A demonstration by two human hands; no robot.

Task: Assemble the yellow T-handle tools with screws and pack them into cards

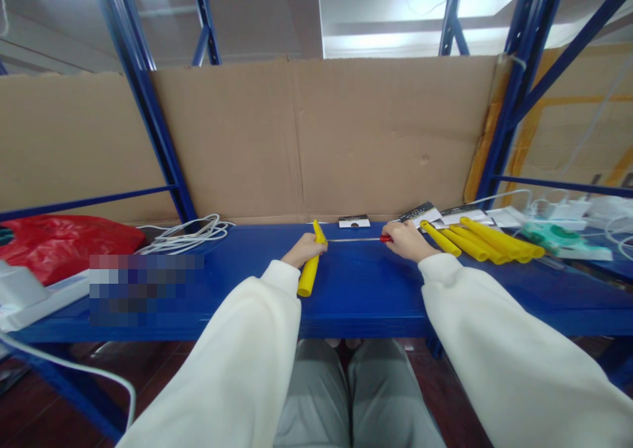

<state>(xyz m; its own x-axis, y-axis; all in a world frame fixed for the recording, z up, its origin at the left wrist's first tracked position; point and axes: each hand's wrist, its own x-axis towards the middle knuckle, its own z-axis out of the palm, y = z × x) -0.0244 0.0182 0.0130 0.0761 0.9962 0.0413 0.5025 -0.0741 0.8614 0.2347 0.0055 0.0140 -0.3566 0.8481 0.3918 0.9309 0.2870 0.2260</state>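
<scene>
My left hand (300, 250) is closed round a yellow tube (309, 278), which stands tilted over the blue table, its narrower end pointing up and away. In my right hand (408, 240) is the red handle of what looks like a screwdriver (356, 239). Its thin metal shaft runs left, level above the table, and its tip meets the side of the yellow tube near my left fingers. Whether the tip goes into the tube I cannot tell. Just right of my right hand lie several more yellow tubes (475, 243), side by side.
Behind the blue table (257, 289) stands a cardboard wall (237, 144) between blue posts. A small black-and-white card (354, 221) lies at the back. White cables (192, 237) and a red plastic bag (74, 240) are left; chargers and a green item (558, 237) are right.
</scene>
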